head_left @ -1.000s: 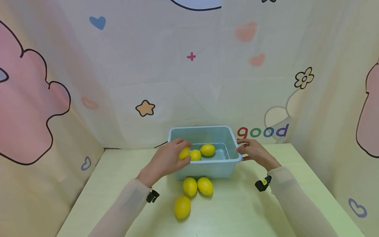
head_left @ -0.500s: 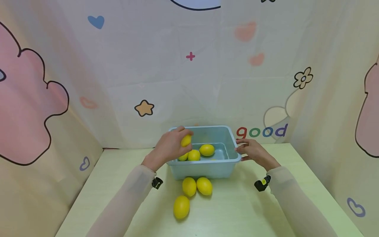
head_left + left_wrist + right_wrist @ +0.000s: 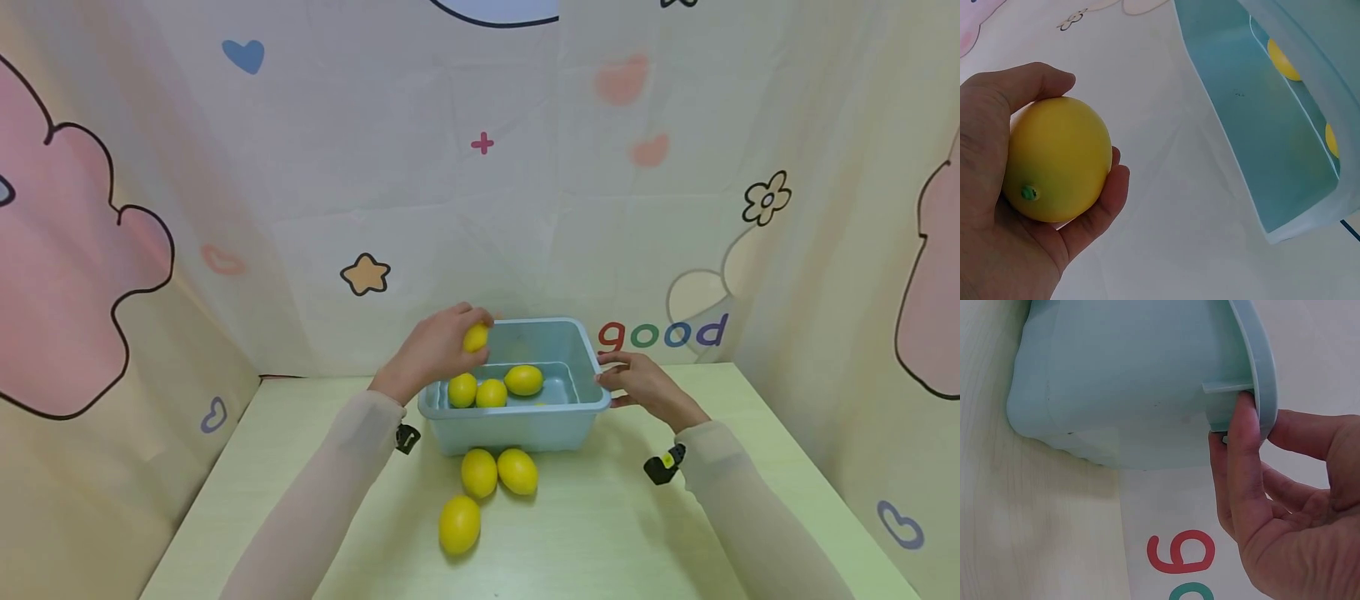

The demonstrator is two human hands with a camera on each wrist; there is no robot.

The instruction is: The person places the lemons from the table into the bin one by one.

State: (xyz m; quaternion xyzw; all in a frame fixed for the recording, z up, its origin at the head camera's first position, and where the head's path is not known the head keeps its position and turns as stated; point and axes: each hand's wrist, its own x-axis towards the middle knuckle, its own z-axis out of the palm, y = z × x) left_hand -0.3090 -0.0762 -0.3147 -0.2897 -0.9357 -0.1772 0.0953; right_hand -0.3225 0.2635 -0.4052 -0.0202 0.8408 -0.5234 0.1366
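A yellow lemon [image 3: 1060, 156] with a green stem end is held between the thumb and curled fingers of my left hand [image 3: 438, 350], above the left side of a light blue plastic bin [image 3: 517, 429]. Inside the bin lie several more lemons, among them one lemon [image 3: 524, 380] toward the middle. At the bin's right side, my right hand [image 3: 648, 387] pinches the rim, thumb on one side and fingertips under the lip, as the right wrist view shows. Part of the bin's floor is hidden behind its front wall.
On the pale wooden table [image 3: 600, 533], in front of the bin, lie two lemons side by side, one of them a lemon [image 3: 517, 472] at the right. Nearer the front edge sits another lemon [image 3: 460, 525]. A printed curtain [image 3: 510, 233] hangs close behind the bin.
My left hand has risen and moved away and slightly right with its lemon, uncovering a lemon at the bin's left. The right hand keeps its place on the rim.
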